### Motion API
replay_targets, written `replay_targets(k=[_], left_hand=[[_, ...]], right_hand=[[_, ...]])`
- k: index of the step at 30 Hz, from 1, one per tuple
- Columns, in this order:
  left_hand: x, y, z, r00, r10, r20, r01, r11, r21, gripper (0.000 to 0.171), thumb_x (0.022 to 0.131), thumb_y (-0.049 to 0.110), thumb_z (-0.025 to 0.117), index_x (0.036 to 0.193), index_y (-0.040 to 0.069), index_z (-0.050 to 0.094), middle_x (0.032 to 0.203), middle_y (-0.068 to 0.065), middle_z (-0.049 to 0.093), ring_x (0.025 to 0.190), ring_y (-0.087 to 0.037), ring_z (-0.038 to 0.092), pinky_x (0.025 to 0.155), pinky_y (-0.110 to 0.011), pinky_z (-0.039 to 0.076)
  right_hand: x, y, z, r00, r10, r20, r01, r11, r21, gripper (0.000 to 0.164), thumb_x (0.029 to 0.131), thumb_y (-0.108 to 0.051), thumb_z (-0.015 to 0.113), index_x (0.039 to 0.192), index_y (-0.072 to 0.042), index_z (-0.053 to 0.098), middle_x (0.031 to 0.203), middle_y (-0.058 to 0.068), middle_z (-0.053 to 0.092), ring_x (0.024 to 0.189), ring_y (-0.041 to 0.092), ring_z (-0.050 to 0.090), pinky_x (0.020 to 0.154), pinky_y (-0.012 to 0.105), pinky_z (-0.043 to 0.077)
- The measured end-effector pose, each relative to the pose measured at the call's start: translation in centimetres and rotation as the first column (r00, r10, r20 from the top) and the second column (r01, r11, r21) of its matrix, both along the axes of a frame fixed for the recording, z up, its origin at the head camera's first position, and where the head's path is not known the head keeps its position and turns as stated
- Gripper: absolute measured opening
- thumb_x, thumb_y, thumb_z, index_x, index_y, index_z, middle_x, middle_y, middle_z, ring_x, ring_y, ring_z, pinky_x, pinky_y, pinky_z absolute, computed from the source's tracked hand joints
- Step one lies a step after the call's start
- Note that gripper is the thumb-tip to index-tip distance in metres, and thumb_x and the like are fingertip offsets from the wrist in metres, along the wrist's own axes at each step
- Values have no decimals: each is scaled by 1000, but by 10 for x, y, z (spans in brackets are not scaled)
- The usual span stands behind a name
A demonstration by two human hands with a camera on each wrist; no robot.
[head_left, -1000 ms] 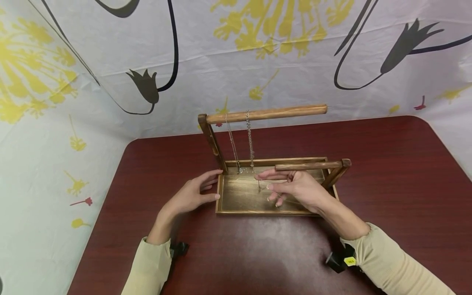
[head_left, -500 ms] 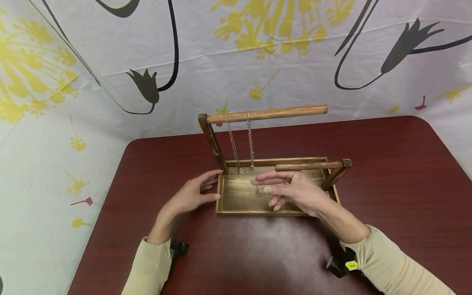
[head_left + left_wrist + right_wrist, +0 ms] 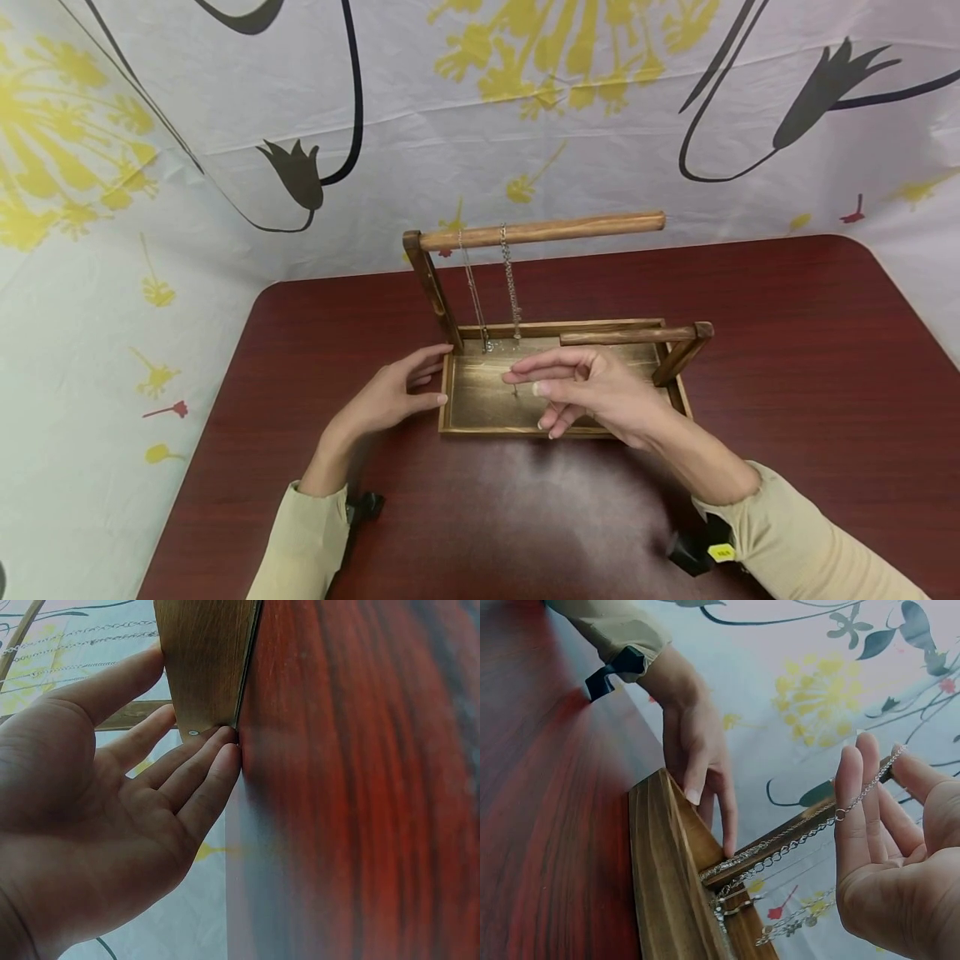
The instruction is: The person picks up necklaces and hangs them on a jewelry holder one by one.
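In the head view my left hand (image 3: 390, 396) rests at the left end of a shallow wooden tray (image 3: 525, 432). Its fingers lie straight against the outer end wall (image 3: 206, 667), thumb apart. Over the tray's middle, my right hand (image 3: 592, 387) holds a thin silver chain (image 3: 864, 792). That chain stretches between the thumb tip and the fingers in the right wrist view, then runs down toward the tray. A short end dangles under the fingertips in the head view. Two silver chains, one thin (image 3: 472, 287) and one thicker (image 3: 508, 279), hang from the upper wooden bar (image 3: 585, 227).
A lower wooden bar (image 3: 626, 337) juts leftward from the right post (image 3: 681, 361), just behind my right hand. The left post (image 3: 433, 287) carries the upper bar. Around the tray spreads a dark red table (image 3: 787, 375); a patterned cloth (image 3: 420, 150) hangs behind it.
My right hand has shifted slightly left and toward me with the chain, whose dangling end moved left too. The thicker hanging chain has swung a little right. My left hand stays put.
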State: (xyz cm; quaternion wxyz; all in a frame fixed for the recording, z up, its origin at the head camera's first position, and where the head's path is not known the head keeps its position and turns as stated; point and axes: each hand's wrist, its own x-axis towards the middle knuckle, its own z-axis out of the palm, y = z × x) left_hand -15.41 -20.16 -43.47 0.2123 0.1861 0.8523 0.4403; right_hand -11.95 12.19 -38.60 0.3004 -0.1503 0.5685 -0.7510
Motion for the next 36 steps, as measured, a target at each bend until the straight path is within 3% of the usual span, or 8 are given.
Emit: replay_targets(k=[8, 17, 36], left_hand=[[0, 0, 1, 1000, 3, 5, -3, 1000, -3, 69, 92, 17, 74, 152, 18, 40, 152, -9, 44, 136, -29, 46, 110, -45, 42], [-1, -2, 0, 1000, -6, -6, 6, 1000, -3, 69, 92, 20, 73, 153, 19, 39, 153, -8, 43, 137, -28, 46, 110, -45, 42], [-1, -2, -2, 1000, -2, 8, 2, 1000, -8, 70, 92, 20, 74, 153, 22, 39, 152, -9, 44, 137, -27, 46, 110, -44, 43]], right_hand=[[1, 0, 9, 999, 1, -37, -3, 999, -45, 29, 97, -4, 63, 125, 3, 60, 128, 19, 64, 69, 22, 71, 62, 42, 62], [0, 5, 19, 998, -36, -60, 35, 999, -26, 10, 98, -4, 61, 108, -2, 64, 122, 18, 68, 68, 23, 71, 62, 42, 62], [-5, 20, 41, 978, -105, -180, 113, 993, 30, 18, 102, -8, 56, 103, -3, 74, 107, 16, 73, 66, 23, 71, 60, 44, 61]])
